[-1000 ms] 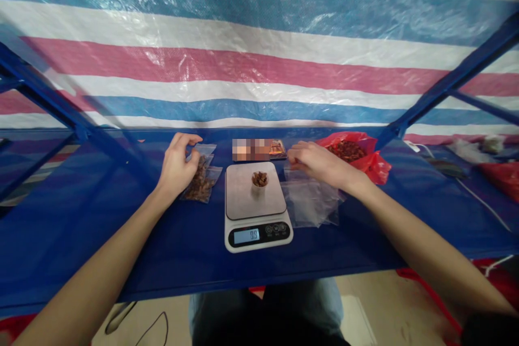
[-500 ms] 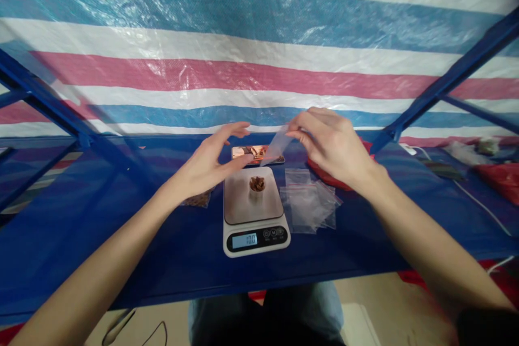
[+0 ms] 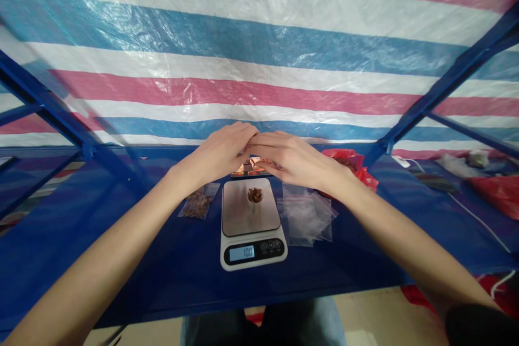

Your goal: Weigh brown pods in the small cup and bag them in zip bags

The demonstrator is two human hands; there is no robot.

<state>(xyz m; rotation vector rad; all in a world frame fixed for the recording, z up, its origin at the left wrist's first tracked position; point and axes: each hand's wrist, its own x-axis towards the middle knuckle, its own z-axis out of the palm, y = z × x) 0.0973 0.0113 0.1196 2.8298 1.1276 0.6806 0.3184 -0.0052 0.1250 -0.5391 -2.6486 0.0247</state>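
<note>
My left hand (image 3: 227,148) and my right hand (image 3: 286,157) meet beyond the scale, fingers closed and overlapping. The clear plastic bag in my right hand is hidden behind the fingers. What my left fingers grip, if anything, does not show. Below them stands a white kitchen scale (image 3: 233,216) with a steel plate, reading 10.0. On its plate sits a small cup (image 3: 254,205) heaped with brown dried pieces (image 3: 255,194). A flat object with a picture on it, perhaps a phone (image 3: 243,167), lies partly covered under my hands.
Empty zip bags (image 3: 304,219) lie in a loose pile right of the scale. A filled clear bag (image 3: 197,204) is on its left. Behind my right forearm is an open red bag (image 3: 348,159) with dark contents. Blue metal struts (image 3: 430,100) slope up at both sides before a striped tarp (image 3: 243,89).
My hands have come together; my right hand moved left with the plastic bag, which is now out of sight. My view has tilted up slightly. The scale still reads 10.0.
</note>
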